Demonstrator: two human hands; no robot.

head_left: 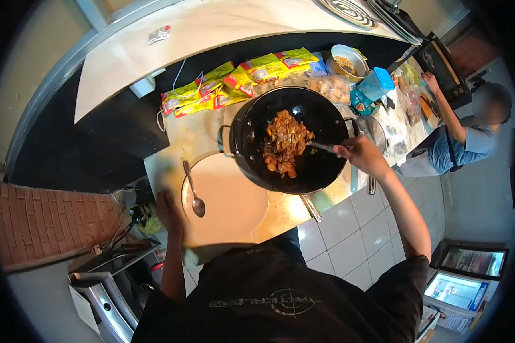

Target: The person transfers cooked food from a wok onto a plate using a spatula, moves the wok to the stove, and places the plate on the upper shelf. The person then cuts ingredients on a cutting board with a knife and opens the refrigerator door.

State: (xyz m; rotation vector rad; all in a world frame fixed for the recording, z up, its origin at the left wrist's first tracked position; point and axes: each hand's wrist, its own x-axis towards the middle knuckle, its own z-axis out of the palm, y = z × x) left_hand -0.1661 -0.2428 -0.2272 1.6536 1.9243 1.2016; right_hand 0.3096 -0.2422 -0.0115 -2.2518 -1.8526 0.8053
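Fingers closed around a grey-handled utensil (323, 147), the right hand (363, 155) works at browned, glossy food (286, 140) inside the black wok (325, 171). The left hand (167, 208) (finger state: cannot tell) is beside a round beige platter (232, 208) bearing a metal spoon (198, 206).

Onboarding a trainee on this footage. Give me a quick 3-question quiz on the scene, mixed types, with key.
1. True or false: the row of packets beyond the wok is mostly yellow.

2. Where does the loose spoon lie relative to the pale disc?
(a) under it
(b) on it
(c) well apart from it

3. Short answer: which of the wearer's hands holds the utensil that reaches into the food?

Key: 1. True. 2. (b), near the disc's left side. 3. The right hand.
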